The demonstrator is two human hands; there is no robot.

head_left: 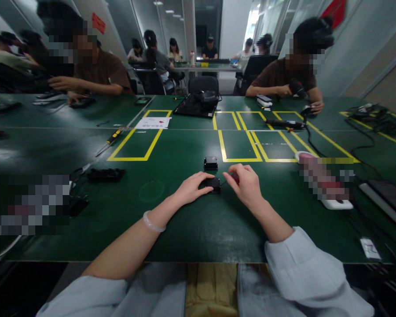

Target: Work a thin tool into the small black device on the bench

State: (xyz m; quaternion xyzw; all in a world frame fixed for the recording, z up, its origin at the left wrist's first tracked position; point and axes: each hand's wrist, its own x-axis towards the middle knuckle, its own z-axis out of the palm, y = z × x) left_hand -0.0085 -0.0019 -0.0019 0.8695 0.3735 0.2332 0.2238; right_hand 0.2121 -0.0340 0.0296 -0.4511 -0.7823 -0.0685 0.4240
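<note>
A small black box-shaped part (214,184) rests on the green table, pinched between the thumb and fingers of my left hand (193,188). To its right, my right hand (246,182) is closed around the dark red handle of what looks like a small screwdriver (235,177). Its thin dark shaft reaches left to the side of the black part; whether the tip touches cannot be made out. Just beyond my hands stands a second black box-shaped part (210,163). My fingers hide some of the held part and most of the handle.
A black slotted piece (106,175) lies to the left, with a yellow-black screwdriver (114,137) beyond it. A white-edged device (338,204) and cables lie right. Yellow tape outlines (240,160) mark the table. Two people sit opposite, one holding a power tool (298,88).
</note>
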